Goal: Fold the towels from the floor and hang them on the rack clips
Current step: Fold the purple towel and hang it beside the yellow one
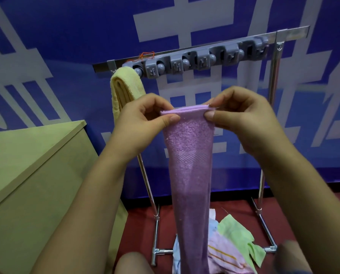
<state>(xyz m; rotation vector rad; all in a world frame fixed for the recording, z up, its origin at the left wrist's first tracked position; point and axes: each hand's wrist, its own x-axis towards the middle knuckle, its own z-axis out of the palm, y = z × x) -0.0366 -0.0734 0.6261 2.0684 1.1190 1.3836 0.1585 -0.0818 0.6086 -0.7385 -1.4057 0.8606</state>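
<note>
Held up in front of the rack (pixel 275 80) — purple towel (pixel 189 155), folded into a long narrow strip, hanging straight down toward the floor. Left hand (pixel 143 117) pinched the top-left corner between thumb and fingers; right hand (pixel 242 115) pinched the top-right corner the same way. Top edge stretched flat between the two, layers lined up.

Step in hand, judged: finishing the fold and getting the top edge ready for a clip. To do well — kept the layered edges flush, kept the strip narrow enough to slip between a clip's rollers, raised it level to the clip bar (pixel 196 60), aimed at a free clip just right of the yellow towel (pixel 123 89). Pushed in both layers together, not one corner first, or the fold likely to slide apart. Lower end close to the floor pile, so lifted clear before swinging over.

Counts: one towel in hand, purple. One towel already hung, yellow, at the far-left end of the bar. Floor pile (pixel 232 248) below the rack — at least three pieces visible: green, pink with stripes, pale blue/white; exact number not tellable, overlapped and partly hidden behind the purple strip. Grey clip units on the bar — about five seen, left one partly covered. One rack. One wooden box (pixel 27 175) at left.
</note>
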